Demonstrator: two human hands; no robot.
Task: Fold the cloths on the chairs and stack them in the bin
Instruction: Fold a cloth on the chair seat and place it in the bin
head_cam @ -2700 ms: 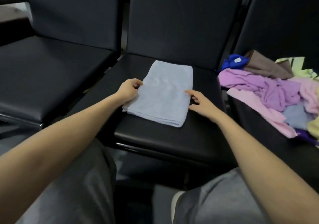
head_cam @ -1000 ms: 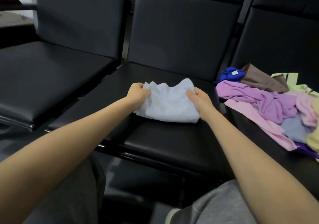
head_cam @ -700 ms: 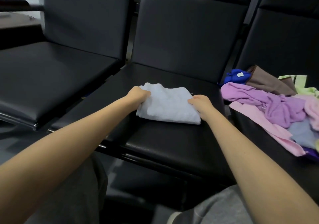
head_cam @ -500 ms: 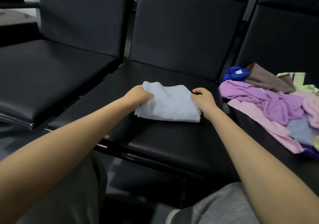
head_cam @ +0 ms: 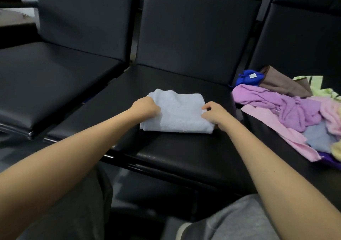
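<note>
A light blue cloth (head_cam: 178, 113), folded into a compact rectangle, lies on the seat of the middle black chair (head_cam: 175, 153). My left hand (head_cam: 145, 108) grips its left edge with curled fingers. My right hand (head_cam: 215, 114) pinches its right edge, thumb and fingers curled on the fabric. A heap of unfolded cloths (head_cam: 287, 110) in purple, pink, blue, brown and pale green covers the seat of the right chair. No bin is in view.
A bare black chair (head_cam: 55, 81) stands on the left, with a dark table edge (head_cam: 16, 18) behind it. My grey-trousered knees (head_cam: 230, 223) are below the chair fronts. The chair backs rise straight behind the seats.
The cloth lay as a longer rectangle with my hands at its sides; both hands folded its far half toward me, making it half as long, and still hold its edges.
</note>
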